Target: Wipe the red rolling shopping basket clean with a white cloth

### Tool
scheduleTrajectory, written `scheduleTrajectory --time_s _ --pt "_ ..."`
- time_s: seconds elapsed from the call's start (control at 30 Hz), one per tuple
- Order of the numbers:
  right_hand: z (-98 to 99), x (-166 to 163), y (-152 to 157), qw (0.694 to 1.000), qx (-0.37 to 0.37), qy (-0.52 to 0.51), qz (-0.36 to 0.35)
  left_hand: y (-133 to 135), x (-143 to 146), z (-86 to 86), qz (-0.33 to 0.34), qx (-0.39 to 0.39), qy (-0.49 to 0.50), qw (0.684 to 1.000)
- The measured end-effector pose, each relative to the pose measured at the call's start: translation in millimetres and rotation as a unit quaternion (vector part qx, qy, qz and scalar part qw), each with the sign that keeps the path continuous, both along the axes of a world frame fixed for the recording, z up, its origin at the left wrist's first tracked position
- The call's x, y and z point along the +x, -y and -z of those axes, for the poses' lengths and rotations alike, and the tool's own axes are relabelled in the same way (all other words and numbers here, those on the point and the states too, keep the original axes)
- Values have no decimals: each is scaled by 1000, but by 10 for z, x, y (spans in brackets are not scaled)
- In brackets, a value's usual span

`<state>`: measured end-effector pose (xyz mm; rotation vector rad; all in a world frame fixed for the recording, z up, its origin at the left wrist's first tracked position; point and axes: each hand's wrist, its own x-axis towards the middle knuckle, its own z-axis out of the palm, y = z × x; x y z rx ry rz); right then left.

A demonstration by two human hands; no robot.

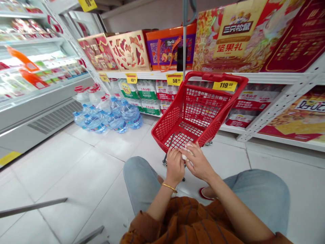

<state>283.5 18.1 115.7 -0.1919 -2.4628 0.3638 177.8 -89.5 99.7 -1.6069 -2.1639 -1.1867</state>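
My two hands meet in front of the near rim of a red plastic shopping cart (pixel 175 135). A small crumpled white cloth or tissue (pixel 185 157) shows between them; its exact kind is hard to make out. My right hand (pixel 199 163) is closed over it from the right. From the left, my left hand (pixel 175 166) presses curled fingers against the same white piece, a gold bangle on its wrist. The fingertips of both hands are partly hidden. The cart's mesh basket, tilted toward me, has no goods visible in it.
Shelves behind the cart hold gift boxes (pixel 228 37) above packs of bottled water (pixel 147 89). Large blue water bottles (pixel 132 115) stand on the floor to the left, beside a refrigerated display (pixel 50 112). A thin metal pole (pixel 185 47) rises behind the cart. Grey bars (pixel 33 207) lie lower left.
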Motion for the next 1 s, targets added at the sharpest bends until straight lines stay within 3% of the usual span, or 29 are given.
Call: scheduleTrajectory --time_s 0.27,0.5,0.83,1.0 --pt "151 -34 -234 998 45 -26 -20 -85 -100 39 3 19 1 1000" --pt "131 -62 -347 998 55 -28 -23 -108 -99 6 7 38 13 999" --pt "90 -64 -696 999 25 -47 10 -140 -121 24 -10 31 9 999" --pt "105 -96 -596 995 -35 -82 42 -156 -79 22 -23 30 20 999"
